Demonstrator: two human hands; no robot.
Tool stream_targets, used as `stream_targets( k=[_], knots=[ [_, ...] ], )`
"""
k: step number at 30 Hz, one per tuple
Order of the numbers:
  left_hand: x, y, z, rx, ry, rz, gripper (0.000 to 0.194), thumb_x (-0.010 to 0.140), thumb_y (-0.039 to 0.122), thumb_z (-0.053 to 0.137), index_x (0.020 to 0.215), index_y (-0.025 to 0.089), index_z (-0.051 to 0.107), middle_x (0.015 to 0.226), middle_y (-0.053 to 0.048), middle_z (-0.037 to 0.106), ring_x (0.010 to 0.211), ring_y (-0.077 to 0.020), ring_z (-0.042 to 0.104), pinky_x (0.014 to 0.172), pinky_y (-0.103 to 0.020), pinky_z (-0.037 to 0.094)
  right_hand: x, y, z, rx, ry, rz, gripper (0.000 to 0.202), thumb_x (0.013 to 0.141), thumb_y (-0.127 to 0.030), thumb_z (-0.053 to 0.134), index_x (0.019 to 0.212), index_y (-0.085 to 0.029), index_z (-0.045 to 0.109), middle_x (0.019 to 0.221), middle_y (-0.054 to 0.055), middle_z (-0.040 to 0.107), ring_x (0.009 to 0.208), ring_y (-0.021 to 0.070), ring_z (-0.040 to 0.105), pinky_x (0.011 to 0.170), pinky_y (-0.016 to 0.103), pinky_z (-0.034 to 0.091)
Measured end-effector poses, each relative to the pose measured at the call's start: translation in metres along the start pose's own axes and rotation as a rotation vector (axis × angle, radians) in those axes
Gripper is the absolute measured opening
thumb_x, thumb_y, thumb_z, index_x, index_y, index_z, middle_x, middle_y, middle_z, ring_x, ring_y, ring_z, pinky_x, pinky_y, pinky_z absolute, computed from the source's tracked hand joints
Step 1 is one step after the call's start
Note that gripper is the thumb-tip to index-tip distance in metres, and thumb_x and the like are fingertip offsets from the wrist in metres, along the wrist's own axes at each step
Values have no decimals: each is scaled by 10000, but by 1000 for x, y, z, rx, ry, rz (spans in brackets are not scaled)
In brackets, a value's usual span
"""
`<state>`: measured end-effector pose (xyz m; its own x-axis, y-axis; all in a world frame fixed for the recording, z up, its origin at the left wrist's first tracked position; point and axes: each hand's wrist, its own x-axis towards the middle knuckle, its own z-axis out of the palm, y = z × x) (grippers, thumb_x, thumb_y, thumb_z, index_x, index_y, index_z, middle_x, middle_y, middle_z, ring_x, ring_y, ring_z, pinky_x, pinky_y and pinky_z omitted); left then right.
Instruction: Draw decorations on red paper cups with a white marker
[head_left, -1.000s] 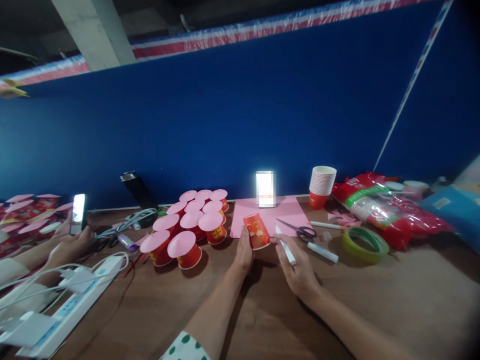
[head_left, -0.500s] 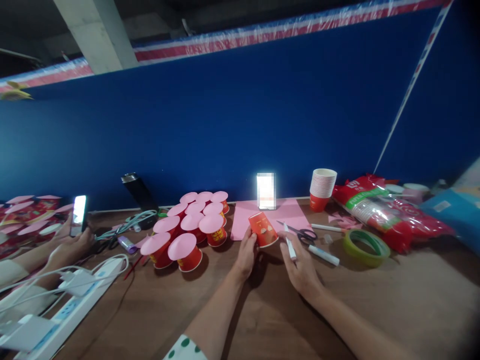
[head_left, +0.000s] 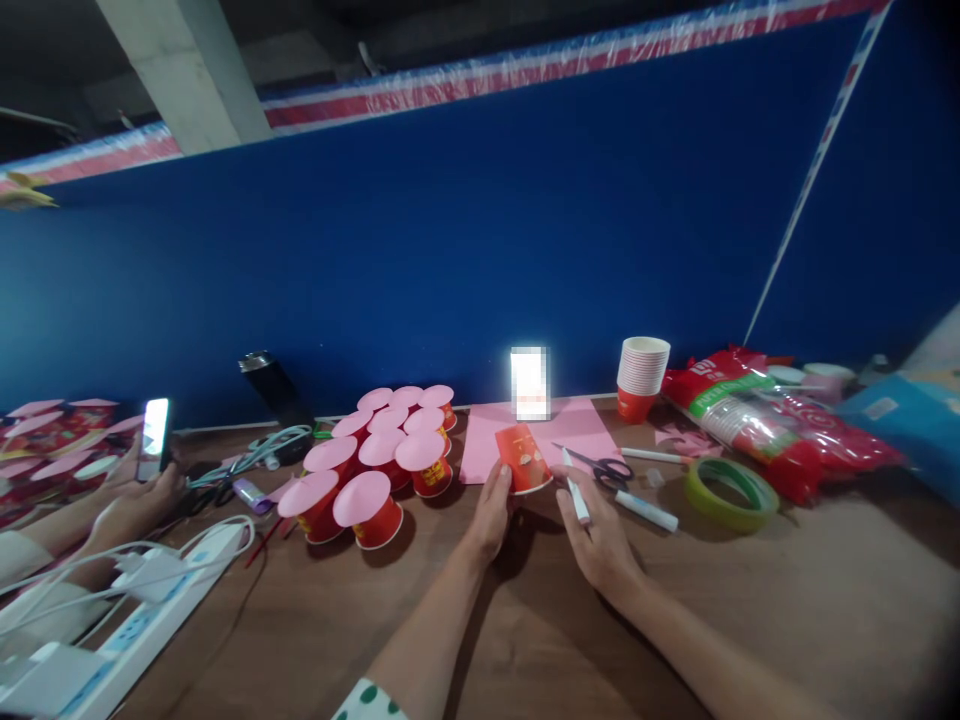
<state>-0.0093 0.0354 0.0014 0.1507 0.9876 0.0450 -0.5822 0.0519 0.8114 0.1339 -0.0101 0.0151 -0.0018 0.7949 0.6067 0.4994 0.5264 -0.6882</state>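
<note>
My left hand (head_left: 491, 510) is closed on a red paper cup (head_left: 524, 460), held upside down and slightly tilted with its white rim at the bottom. In my right hand (head_left: 600, 530) is a white marker (head_left: 576, 492), its tip pointing up and away, close to the cup's right side. Just beyond that hand lie dark-handled scissors (head_left: 600, 465) and a second white marker or cap-ended pen (head_left: 647, 511). A pink paper sheet (head_left: 484, 450) lies flat behind the cup, with a bright phone screen (head_left: 529, 385) standing on it.
Several upturned red cups with pink paper discs (head_left: 364, 497) stand on the left. To the right are stacked cups (head_left: 643, 370), a tape roll (head_left: 697, 505) and plastic-wrapped cups (head_left: 731, 395). Another person's hands (head_left: 161, 490) hold a phone at far left, near a power strip (head_left: 142, 630).
The cup in my left hand has turned a little more upright. Otherwise the view has shifted slightly, and both hands keep their hold.
</note>
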Motion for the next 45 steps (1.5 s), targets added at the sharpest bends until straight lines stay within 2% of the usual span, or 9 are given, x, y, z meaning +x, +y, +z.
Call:
stream_targets(
  k=[4,10,13,16,22,28,32,36,45],
  knots=[
    [0,1,0,-40,-55,7,440,800,423,587,1156,165,574,1146,-99,638,1078,-239,584,957,-384,428,1,-2,-2,6,7,-3,275,919,-269,398,1159,-188,506,1143,95,593,1075,202,556,931,357,449],
    [-3,6,4,31,-31,-21,390,728,376,682,1050,161,635,1035,-97,683,967,-218,640,922,-351,452,3,1,-3,4,26,45,274,920,-292,393,1143,-189,514,1132,101,601,1036,207,575,862,340,490],
    [-5,7,4,70,-75,-15,401,743,379,668,1070,150,628,1052,-111,676,962,-226,639,900,-351,459,3,3,-2,6,26,67,269,919,-294,398,1141,-192,510,1127,97,605,1046,206,572,891,354,475],
    [-6,8,5,70,-41,-20,368,742,363,670,1045,159,630,1064,-97,675,979,-216,630,887,-320,460,3,4,-2,3,27,61,272,920,-292,399,1147,-189,508,1137,100,602,1062,207,566,919,368,461],
    [-6,12,5,-41,-30,-97,420,756,438,611,1044,132,618,978,-106,690,938,-252,633,803,-351,491,-2,-3,-2,-41,2,-57,292,907,-242,408,1179,-192,505,1149,101,606,1068,214,581,912,363,485],
    [-7,20,3,-156,32,-153,498,788,541,506,1020,119,633,934,-130,686,887,-250,635,822,-370,475,-12,-13,0,-46,-117,-259,423,871,-143,442,1286,-220,410,1197,112,579,1137,219,546,949,387,479],
    [-9,23,4,-232,30,-215,523,791,575,486,1030,137,642,1001,-121,676,901,-237,631,862,-365,464,-13,-19,-2,-50,-153,-334,492,848,-110,458,1317,-233,378,1230,109,565,1170,220,524,961,395,476],
    [-11,23,6,-286,2,-224,507,806,560,475,1029,138,644,1007,-106,677,899,-213,633,878,-333,458,-12,-21,-4,-54,-152,-341,481,845,-113,453,1308,-232,399,1239,106,566,1175,226,524,955,402,483],
    [-11,23,4,-234,17,-228,516,808,554,470,1019,119,650,987,-135,683,849,-225,641,806,-334,482,-11,-20,-4,-46,-136,-319,488,845,-105,465,1310,-234,393,1246,100,564,1168,214,533,963,376,478]
  ],
)
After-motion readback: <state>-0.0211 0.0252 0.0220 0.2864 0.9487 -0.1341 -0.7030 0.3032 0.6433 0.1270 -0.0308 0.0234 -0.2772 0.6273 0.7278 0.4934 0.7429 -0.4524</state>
